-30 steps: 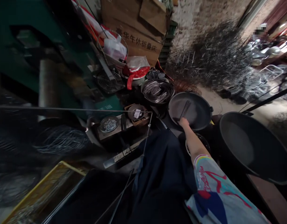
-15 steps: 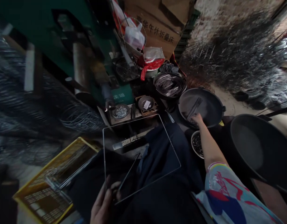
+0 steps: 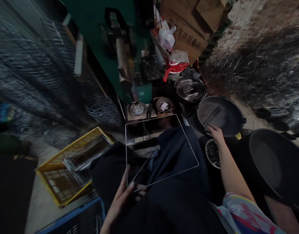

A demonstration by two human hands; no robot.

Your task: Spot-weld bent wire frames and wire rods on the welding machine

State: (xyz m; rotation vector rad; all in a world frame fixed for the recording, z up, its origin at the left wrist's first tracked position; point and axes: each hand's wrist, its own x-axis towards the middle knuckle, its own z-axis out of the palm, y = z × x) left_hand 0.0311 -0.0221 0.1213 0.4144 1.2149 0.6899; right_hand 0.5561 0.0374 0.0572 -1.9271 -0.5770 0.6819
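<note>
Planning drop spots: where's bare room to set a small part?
Free: grey pan, right of its thin rods; visible part of larger pan, right of right forearm; ground between yellow crate and blue crate. Crowded: bench, with metal-bits dish and paper-topped dish; wire-filled pan.

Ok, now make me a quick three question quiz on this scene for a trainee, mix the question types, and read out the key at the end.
1. Multiple choice: what does the left hand hold?
a) a cardboard box
b) a rectangular wire frame
c) a plastic bag
2. True or false: the yellow crate stands on the person's right side.
3. Fill in the missing word: the ____ hand is at the near edge of a round dark pan with thin rods lying in it.

Key:
1. b
2. False; it stands on the person's left.
3. right
</note>
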